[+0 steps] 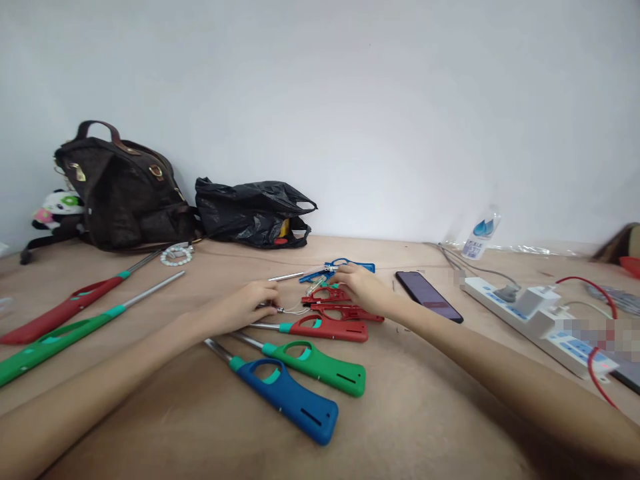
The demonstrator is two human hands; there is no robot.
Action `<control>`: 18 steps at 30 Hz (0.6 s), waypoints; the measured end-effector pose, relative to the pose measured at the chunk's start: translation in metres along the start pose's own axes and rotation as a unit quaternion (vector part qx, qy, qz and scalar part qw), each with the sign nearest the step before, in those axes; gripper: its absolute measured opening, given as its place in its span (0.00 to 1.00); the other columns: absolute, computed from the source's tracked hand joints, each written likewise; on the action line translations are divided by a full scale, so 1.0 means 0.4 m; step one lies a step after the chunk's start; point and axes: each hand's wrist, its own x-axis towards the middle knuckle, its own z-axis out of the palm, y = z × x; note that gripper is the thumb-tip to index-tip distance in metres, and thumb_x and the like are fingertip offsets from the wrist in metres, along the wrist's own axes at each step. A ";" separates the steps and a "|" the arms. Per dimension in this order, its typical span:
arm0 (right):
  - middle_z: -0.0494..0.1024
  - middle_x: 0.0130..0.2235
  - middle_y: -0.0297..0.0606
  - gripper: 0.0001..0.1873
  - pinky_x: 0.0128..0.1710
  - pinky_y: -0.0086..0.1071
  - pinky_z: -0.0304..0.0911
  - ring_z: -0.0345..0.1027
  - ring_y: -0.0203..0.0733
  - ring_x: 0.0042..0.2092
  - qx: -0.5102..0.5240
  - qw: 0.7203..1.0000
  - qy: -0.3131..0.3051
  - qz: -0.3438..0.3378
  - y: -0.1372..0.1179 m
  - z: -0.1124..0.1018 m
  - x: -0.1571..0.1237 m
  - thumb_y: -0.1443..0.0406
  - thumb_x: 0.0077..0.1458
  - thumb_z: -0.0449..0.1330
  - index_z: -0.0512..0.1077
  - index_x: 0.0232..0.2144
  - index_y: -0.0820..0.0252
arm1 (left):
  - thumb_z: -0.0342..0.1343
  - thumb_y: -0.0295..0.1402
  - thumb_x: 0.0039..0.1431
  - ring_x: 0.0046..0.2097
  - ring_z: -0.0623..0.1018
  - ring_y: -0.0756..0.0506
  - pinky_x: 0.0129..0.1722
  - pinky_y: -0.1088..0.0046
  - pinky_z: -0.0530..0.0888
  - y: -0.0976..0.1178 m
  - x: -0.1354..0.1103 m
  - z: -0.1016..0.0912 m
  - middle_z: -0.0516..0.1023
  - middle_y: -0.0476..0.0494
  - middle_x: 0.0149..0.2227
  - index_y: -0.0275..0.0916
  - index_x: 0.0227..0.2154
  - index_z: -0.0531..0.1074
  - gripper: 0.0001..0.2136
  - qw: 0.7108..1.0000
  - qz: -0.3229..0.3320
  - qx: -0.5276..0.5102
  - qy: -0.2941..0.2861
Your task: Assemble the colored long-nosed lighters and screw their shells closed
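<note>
On the tabletop lie several long-necked lighters. My left hand is closed with its fingertips on a thin metal tube, from which fine white wires run to the right. Reaching in from the other side, my right hand has its fingers bent together over small lighter parts; what they grip is hidden. Beneath it are red lighter casing halves, and behind them a blue casing. A whole red lighter, a green lighter and a blue lighter lie nearer me.
Another red lighter and green lighter lie at left, near a bead bracelet. A dark bag and black plastic bag stand by the wall. At right are a phone, power strip and bottle.
</note>
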 end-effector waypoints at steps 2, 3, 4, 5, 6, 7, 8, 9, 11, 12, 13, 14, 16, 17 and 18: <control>0.74 0.45 0.46 0.19 0.48 0.38 0.59 0.65 0.46 0.47 -0.036 0.999 -0.007 -0.040 -0.002 0.019 0.044 0.77 0.58 0.53 0.75 0.47 0.60 | 0.49 0.31 0.60 0.37 0.74 0.44 0.39 0.72 0.68 0.003 0.003 0.001 0.74 0.44 0.34 0.38 0.29 0.73 0.08 1.000 -0.010 0.019 0.006; 0.73 0.45 0.47 0.18 0.48 0.38 0.59 0.65 0.46 0.47 -0.054 0.997 -0.014 -0.046 -0.003 0.029 0.063 0.76 0.58 0.54 0.74 0.48 0.60 | 0.50 0.31 0.59 0.37 0.74 0.44 0.38 0.71 0.68 0.005 0.004 0.001 0.74 0.44 0.34 0.38 0.29 0.72 0.08 0.999 -0.019 0.030 0.008; 0.73 0.46 0.47 0.17 0.48 0.38 0.59 0.64 0.47 0.47 -0.067 0.996 -0.017 -0.050 -0.005 0.039 0.078 0.74 0.59 0.56 0.74 0.48 0.60 | 0.50 0.30 0.59 0.37 0.74 0.44 0.38 0.71 0.68 0.007 0.004 0.001 0.75 0.44 0.34 0.38 0.29 0.72 0.07 0.999 -0.028 0.040 0.010; 0.72 0.46 0.48 0.15 0.48 0.38 0.59 0.64 0.47 0.47 -0.080 0.995 -0.016 -0.052 -0.006 0.047 0.092 0.73 0.59 0.56 0.74 0.48 0.61 | 0.50 0.30 0.59 0.37 0.74 0.44 0.37 0.71 0.68 0.008 0.004 0.000 0.75 0.43 0.34 0.37 0.29 0.71 0.07 0.998 -0.037 0.048 0.011; 0.72 0.46 0.48 0.14 0.47 0.38 0.58 0.64 0.47 0.47 -0.092 0.994 -0.013 -0.054 -0.008 0.055 0.102 0.72 0.59 0.57 0.75 0.46 0.62 | 0.49 0.30 0.59 0.36 0.75 0.43 0.37 0.71 0.68 0.008 0.003 -0.001 0.75 0.43 0.34 0.37 0.30 0.71 0.07 0.997 -0.047 0.054 0.014; 0.72 0.45 0.48 0.12 0.47 0.38 0.58 0.64 0.47 0.46 -0.103 0.993 -0.009 -0.057 -0.009 0.061 0.112 0.72 0.60 0.57 0.75 0.45 0.64 | 0.49 0.31 0.59 0.36 0.75 0.43 0.36 0.72 0.68 0.007 0.002 -0.002 0.75 0.43 0.34 0.37 0.30 0.71 0.07 0.997 -0.054 0.058 0.017; 0.73 0.45 0.48 0.10 0.46 0.37 0.58 0.64 0.46 0.46 -0.112 0.992 -0.006 -0.063 -0.011 0.066 0.120 0.71 0.60 0.57 0.75 0.43 0.65 | 0.48 0.31 0.60 0.36 0.75 0.43 0.35 0.72 0.68 0.005 0.002 -0.003 0.76 0.43 0.34 0.38 0.31 0.70 0.07 0.996 -0.059 0.061 0.022; 0.73 0.44 0.48 0.09 0.46 0.37 0.58 0.64 0.46 0.45 -0.121 0.990 -0.006 -0.069 -0.014 0.070 0.127 0.71 0.60 0.56 0.75 0.42 0.66 | 0.47 0.31 0.60 0.36 0.75 0.43 0.35 0.72 0.68 0.002 0.002 -0.005 0.76 0.43 0.34 0.38 0.32 0.70 0.08 0.996 -0.062 0.063 0.029; 0.75 0.42 0.47 0.08 0.45 0.37 0.57 0.64 0.46 0.44 -0.133 0.988 -0.010 -0.082 -0.020 0.076 0.139 0.71 0.61 0.56 0.74 0.41 0.67 | 0.45 0.31 0.61 0.37 0.75 0.43 0.36 0.71 0.68 -0.006 0.002 -0.008 0.76 0.43 0.35 0.38 0.33 0.70 0.09 0.995 -0.062 0.067 0.045; 0.76 0.41 0.47 0.08 0.45 0.36 0.57 0.65 0.46 0.44 -0.137 0.987 -0.014 -0.086 -0.025 0.079 0.143 0.71 0.61 0.56 0.74 0.40 0.67 | 0.44 0.32 0.61 0.37 0.75 0.43 0.37 0.71 0.68 -0.011 0.003 -0.010 0.76 0.43 0.35 0.38 0.33 0.69 0.09 0.994 -0.059 0.069 0.052; 0.76 0.40 0.47 0.08 0.45 0.36 0.56 0.65 0.46 0.43 -0.139 0.986 -0.016 -0.089 -0.029 0.081 0.148 0.70 0.62 0.56 0.74 0.40 0.67 | 0.43 0.32 0.62 0.38 0.75 0.43 0.37 0.70 0.68 -0.015 0.003 -0.011 0.76 0.43 0.35 0.38 0.33 0.69 0.09 0.994 -0.057 0.071 0.060; 0.76 0.39 0.46 0.08 0.44 0.36 0.56 0.65 0.46 0.43 -0.140 0.986 -0.018 -0.090 -0.034 0.082 0.151 0.69 0.62 0.56 0.74 0.40 0.67 | 0.42 0.32 0.62 0.38 0.75 0.43 0.38 0.70 0.68 -0.019 0.004 -0.012 0.76 0.42 0.35 0.38 0.33 0.69 0.10 0.993 -0.056 0.073 0.068; 0.76 0.39 0.47 0.08 0.44 0.36 0.56 0.65 0.46 0.42 -0.142 0.985 -0.019 -0.092 -0.043 0.084 0.156 0.68 0.63 0.56 0.74 0.38 0.67 | 0.42 0.33 0.63 0.38 0.74 0.43 0.38 0.69 0.69 -0.026 0.005 -0.013 0.75 0.42 0.35 0.38 0.33 0.68 0.10 0.992 -0.056 0.074 0.084; 0.76 0.39 0.47 0.08 0.44 0.36 0.56 0.65 0.46 0.43 -0.143 0.985 -0.020 -0.094 -0.046 0.084 0.157 0.68 0.63 0.55 0.74 0.37 0.67 | 0.42 0.33 0.63 0.38 0.74 0.43 0.39 0.68 0.69 -0.028 0.006 -0.014 0.75 0.42 0.35 0.38 0.33 0.68 0.10 0.991 -0.056 0.073 0.094; 0.76 0.39 0.48 0.08 0.44 0.37 0.56 0.65 0.46 0.43 -0.145 0.985 -0.019 -0.095 -0.048 0.083 0.157 0.68 0.63 0.55 0.74 0.37 0.67 | 0.41 0.33 0.63 0.38 0.74 0.43 0.39 0.68 0.69 -0.030 0.006 -0.015 0.75 0.42 0.35 0.38 0.33 0.67 0.10 0.990 -0.056 0.073 0.104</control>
